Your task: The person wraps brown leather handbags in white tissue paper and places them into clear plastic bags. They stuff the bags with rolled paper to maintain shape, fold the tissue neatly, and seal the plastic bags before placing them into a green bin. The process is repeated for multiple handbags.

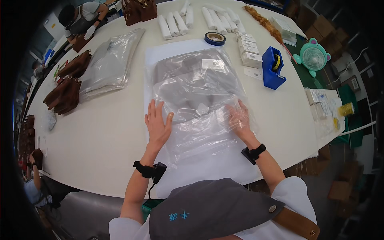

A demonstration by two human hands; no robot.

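A grey folded item, perhaps a dust bag, lies flat inside a clear plastic bag [196, 86] in front of me. A white label [213, 64] sits at its upper right. Beneath is a large white sheet [192, 176]. My left hand [158, 124] rests at the bag's left edge, fingers spread and holding nothing. At the bag's lower right, my right hand [241, 120] shows through clear film that covers its fingers. Those fingers look apart, with no grip on the bag visible.
Left lie a stack of clear bags [108, 64] and brown handbags [64, 96]. Beyond stand white rolls [172, 25], a tape roll [215, 38], small white boxes [250, 52] and a blue tape dispenser [274, 69]. A green fan [313, 57] is at right. Co-workers [82, 22] sit at left.
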